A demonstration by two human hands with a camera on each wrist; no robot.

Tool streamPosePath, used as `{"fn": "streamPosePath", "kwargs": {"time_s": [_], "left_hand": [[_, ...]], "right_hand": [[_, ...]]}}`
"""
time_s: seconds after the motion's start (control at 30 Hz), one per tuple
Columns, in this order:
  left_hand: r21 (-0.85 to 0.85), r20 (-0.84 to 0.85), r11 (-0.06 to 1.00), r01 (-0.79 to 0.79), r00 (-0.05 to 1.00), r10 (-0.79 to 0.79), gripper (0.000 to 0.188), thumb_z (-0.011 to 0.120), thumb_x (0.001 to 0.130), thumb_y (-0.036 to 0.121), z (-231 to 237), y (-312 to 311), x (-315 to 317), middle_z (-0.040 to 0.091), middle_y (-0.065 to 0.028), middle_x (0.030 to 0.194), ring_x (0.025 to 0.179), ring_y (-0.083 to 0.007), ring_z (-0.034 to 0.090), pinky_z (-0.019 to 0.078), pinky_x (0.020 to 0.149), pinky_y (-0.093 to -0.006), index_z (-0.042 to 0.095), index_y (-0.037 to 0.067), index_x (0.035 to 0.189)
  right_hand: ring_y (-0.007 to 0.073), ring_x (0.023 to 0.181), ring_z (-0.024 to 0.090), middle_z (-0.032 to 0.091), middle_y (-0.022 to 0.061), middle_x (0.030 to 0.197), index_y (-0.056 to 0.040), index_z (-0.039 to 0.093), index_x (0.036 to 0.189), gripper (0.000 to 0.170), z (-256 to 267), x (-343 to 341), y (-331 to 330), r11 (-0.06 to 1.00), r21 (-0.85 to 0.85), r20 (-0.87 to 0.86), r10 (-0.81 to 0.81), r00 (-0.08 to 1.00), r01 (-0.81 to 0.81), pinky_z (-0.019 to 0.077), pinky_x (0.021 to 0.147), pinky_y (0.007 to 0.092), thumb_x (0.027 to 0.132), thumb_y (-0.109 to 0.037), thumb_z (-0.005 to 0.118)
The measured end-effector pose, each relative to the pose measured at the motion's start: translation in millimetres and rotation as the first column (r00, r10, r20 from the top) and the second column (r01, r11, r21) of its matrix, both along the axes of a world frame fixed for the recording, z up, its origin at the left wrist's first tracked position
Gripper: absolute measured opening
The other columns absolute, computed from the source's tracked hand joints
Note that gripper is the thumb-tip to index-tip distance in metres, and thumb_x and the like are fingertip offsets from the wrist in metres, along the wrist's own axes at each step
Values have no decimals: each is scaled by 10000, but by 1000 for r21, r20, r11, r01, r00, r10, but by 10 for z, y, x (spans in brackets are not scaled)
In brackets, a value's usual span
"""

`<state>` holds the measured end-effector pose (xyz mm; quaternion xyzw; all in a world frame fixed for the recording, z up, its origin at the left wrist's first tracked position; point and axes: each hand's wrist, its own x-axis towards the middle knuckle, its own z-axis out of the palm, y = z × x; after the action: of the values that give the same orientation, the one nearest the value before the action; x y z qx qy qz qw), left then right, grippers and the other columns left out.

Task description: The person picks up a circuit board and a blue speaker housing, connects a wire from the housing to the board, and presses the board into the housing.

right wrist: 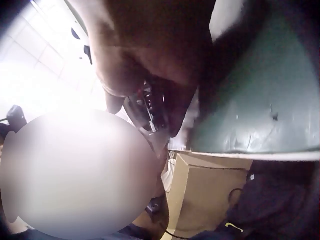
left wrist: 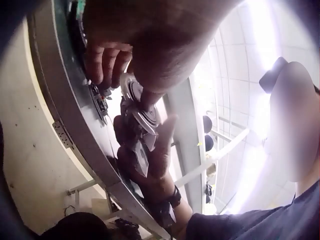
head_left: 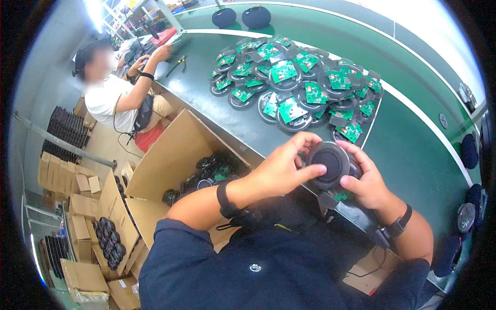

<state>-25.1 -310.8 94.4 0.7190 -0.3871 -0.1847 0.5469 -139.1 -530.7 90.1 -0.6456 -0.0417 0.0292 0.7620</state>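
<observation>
Above the table's near edge, both hands hold a round black speaker part [head_left: 330,164] with its grey-ringed face up. My left hand [head_left: 281,164] pinches its left side, thumb lying on the dark face and fingers over the far rim. From the right, my right hand [head_left: 373,182] grips it, thumb at the near rim. A second round edge and a bit of green board show beneath it. In the left wrist view the speaker part [left wrist: 135,92] appears edge-on between the hands. Farther up the table lies a heap of similar round parts with green circuit boards [head_left: 284,71].
An open cardboard box [head_left: 165,150] with more dark parts stands left of the table [head_left: 206,95]. Another person [head_left: 113,93] works at the far left, near black-and-yellow pliers [head_left: 177,67]. Dark rounded speakers [head_left: 257,17] stand at the back, others along the right edge. Cartons [head_left: 82,232] are stacked lower left.
</observation>
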Motion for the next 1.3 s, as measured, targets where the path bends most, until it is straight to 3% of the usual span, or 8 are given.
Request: {"fn": "streamPosePath", "kwargs": {"time_s": [0.13,0.37,0.43,0.47,0.6,0.7,1.17,1.3], "left_hand": [[-151,-569,983,-105,822,1,362,710,944,125,-45,30,77,668,-28,1061,891,-103,646,516,697,-236,509,50,1236],[-247,-555,955,-163,832,-2,248,650,977,110,-111,237,141,662,-44,1102,821,-88,626,512,619,-233,468,98,1146],[-312,138,930,-193,959,246,230,653,950,48,-67,500,250,656,-120,1145,938,-178,649,547,748,-315,471,82,1087],[-294,621,941,-165,715,320,220,656,938,27,12,683,401,655,-149,1149,985,-221,655,551,807,-353,481,72,1064],[-157,889,799,-581,269,371,164,686,874,25,32,1408,1027,632,-210,1138,1056,-367,627,504,912,-405,532,15,928],[-54,908,612,-789,217,360,149,684,852,42,-74,1656,1383,624,-196,1102,1041,-404,602,498,904,-429,557,10,925],[-146,840,672,-726,267,472,220,695,879,152,-364,1420,1525,611,-187,1149,1081,-367,592,471,948,-443,672,17,1052],[92,491,957,-276,849,198,172,674,933,155,182,847,558,718,-116,978,859,-197,692,543,720,-313,708,31,1048]], "right_hand": [[164,1224,553,588,55,1328,-46,479,1425,622,-59,-11,39,983,184,-133,25,991,0,436,1068,347,891,-154,779],[226,1121,643,618,117,1290,-53,474,1406,514,31,15,54,949,310,-179,1,984,55,531,970,380,943,-93,694],[326,1094,677,616,185,1299,-52,452,1404,513,60,12,68,934,348,-208,-1,978,75,569,933,447,947,-99,680],[326,1094,677,616,185,1299,-52,452,1404,513,55,19,71,931,359,-207,16,978,61,569,933,447,947,-99,680],[318,1097,676,618,186,1293,-55,463,1388,498,37,22,75,933,352,-215,6,977,72,569,938,453,946,-116,684],[319,1099,677,621,185,1287,-53,465,1381,489,34,20,83,944,328,-181,17,983,45,569,940,453,946,-115,680],[331,1203,618,587,205,1332,-53,425,1416,532,7,12,41,906,423,-105,28,994,19,509,1032,466,933,-97,642],[315,1248,587,566,207,1361,-54,400,1440,556,-13,11,97,941,337,-119,4,993,37,485,1060,454,938,-95,635]]}}
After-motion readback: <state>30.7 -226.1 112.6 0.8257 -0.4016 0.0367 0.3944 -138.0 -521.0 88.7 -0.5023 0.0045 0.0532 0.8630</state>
